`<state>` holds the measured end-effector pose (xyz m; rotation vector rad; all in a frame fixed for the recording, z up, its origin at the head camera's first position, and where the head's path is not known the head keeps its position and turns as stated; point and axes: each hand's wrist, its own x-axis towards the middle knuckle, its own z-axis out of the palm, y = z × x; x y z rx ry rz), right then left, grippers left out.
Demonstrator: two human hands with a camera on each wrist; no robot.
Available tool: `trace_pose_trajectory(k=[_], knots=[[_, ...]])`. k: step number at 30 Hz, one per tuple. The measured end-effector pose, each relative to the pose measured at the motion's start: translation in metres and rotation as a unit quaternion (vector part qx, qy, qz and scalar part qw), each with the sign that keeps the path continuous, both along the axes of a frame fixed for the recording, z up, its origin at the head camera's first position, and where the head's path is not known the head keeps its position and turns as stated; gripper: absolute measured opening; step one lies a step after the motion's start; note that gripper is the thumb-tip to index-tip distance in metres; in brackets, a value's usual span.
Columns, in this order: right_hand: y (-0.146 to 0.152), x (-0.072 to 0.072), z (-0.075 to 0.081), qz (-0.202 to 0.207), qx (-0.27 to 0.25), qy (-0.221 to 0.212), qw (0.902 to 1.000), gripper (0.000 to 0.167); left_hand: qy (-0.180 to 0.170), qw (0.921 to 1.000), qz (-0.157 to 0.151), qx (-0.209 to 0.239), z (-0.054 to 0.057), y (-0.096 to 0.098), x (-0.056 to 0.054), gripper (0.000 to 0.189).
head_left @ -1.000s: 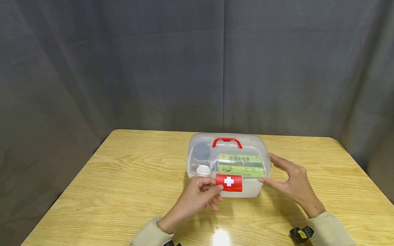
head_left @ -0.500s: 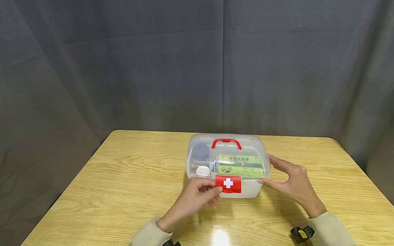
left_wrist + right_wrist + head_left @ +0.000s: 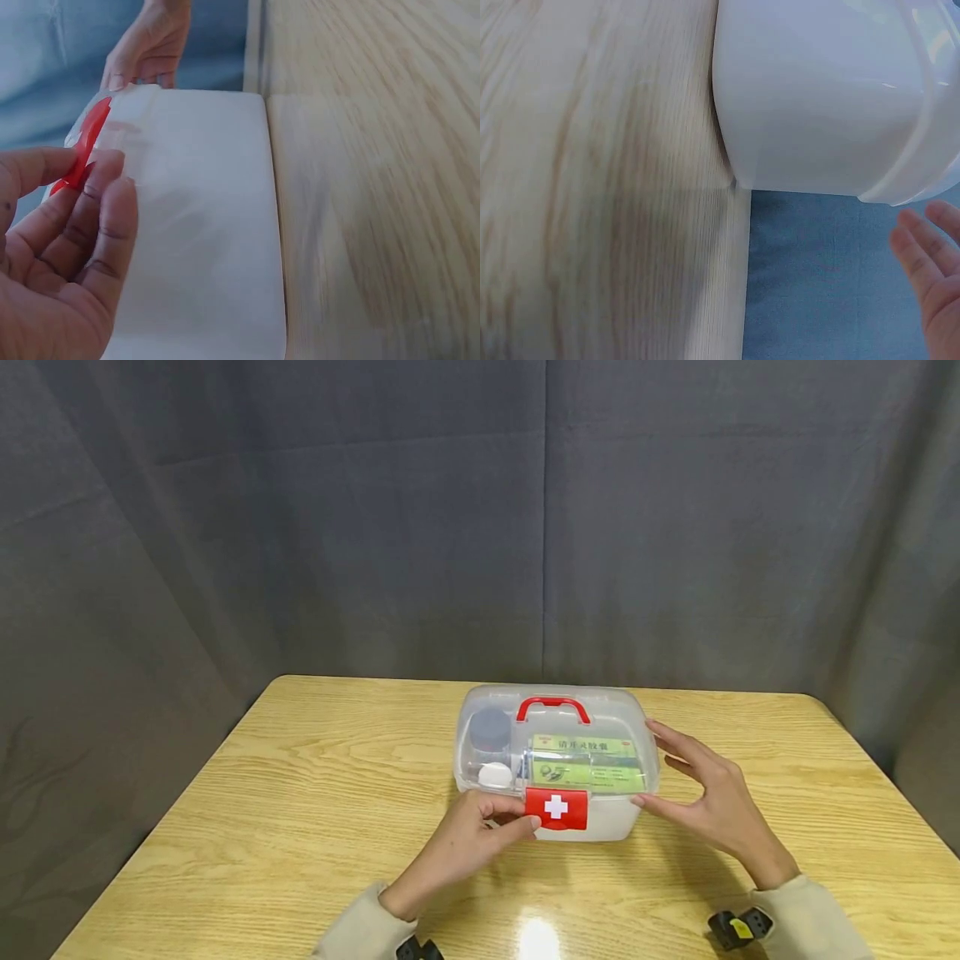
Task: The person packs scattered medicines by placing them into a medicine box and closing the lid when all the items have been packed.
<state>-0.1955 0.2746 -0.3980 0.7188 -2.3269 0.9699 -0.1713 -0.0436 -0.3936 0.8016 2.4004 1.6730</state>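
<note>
A translucent first aid box (image 3: 615, 818) with a clear lid (image 3: 611, 710) stands on the table, its lid down. My left hand (image 3: 465, 843) pinches the red latch (image 3: 576, 810), marked with a white cross, between thumb and fingers; the left wrist view shows the latch (image 3: 91, 135) tilted out from the box front. At the right end, my right hand (image 3: 723, 802) spans the lid's side with fingers and thumb spread, thumb tip at the lid's front corner. Its straight fingers (image 3: 922, 255) lie close by the rim in the right wrist view; whether all touch is unclear.
Inside the box, a grey-capped bottle (image 3: 489, 731), a white round cap (image 3: 495, 775) and a green medicine carton (image 3: 585, 764) show through the lid. A red handle (image 3: 553, 701) lies on top. Behind the wooden table (image 3: 300, 777) hangs a dark grey curtain (image 3: 375, 527).
My right fingers have shifted slightly up and inward along the lid's side. The left hand's lower fingers have drawn in behind its thumb. The box has hardly moved.
</note>
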Motion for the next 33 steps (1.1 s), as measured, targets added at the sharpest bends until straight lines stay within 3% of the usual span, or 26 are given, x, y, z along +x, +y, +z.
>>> trace_pose_trajectory(k=[6, 10, 13, 20, 24, 26, 29, 33], knots=[[-0.001, 0.000, 0.001, 0.000, 0.005, 0.002, 1.0000, 0.093, 0.054, 0.9983, -0.002, -0.021, -0.002, -0.001, 0.000, 0.017], [-0.002, 0.000, 0.002, 0.001, 0.004, 0.003, 1.0000, 0.093, 0.113, 0.9926, 0.006, -0.043, -0.002, 0.000, 0.000, 0.021], [-0.003, 0.002, 0.003, 0.004, 0.000, 0.004, 1.0000, 0.093, 0.134, 0.9892, 0.020, -0.056, -0.003, 0.001, 0.000, 0.027], [-0.005, 0.003, 0.003, 0.012, -0.009, 0.010, 0.9998, 0.094, 0.117, 0.9889, 0.059, -0.070, -0.004, 0.000, -0.002, 0.022], [-0.004, 0.002, 0.000, 0.002, 0.000, 0.013, 0.9999, 0.095, 0.103, 0.9916, 0.049, -0.062, -0.001, -0.003, -0.001, 0.020], [-0.003, 0.002, 0.000, -0.002, 0.007, 0.015, 0.9999, 0.094, 0.119, 0.9901, 0.050, -0.054, 0.004, -0.005, 0.000, 0.018], [-0.003, 0.002, 0.001, -0.008, 0.015, 0.022, 0.9996, 0.091, 0.174, 0.9821, 0.070, -0.018, 0.016, -0.012, 0.001, 0.015], [0.000, 0.004, 0.007, -0.033, 0.008, 0.045, 0.9984, 0.075, 0.266, 0.9556, 0.122, 0.033, 0.031, -0.028, -0.005, 0.015]])
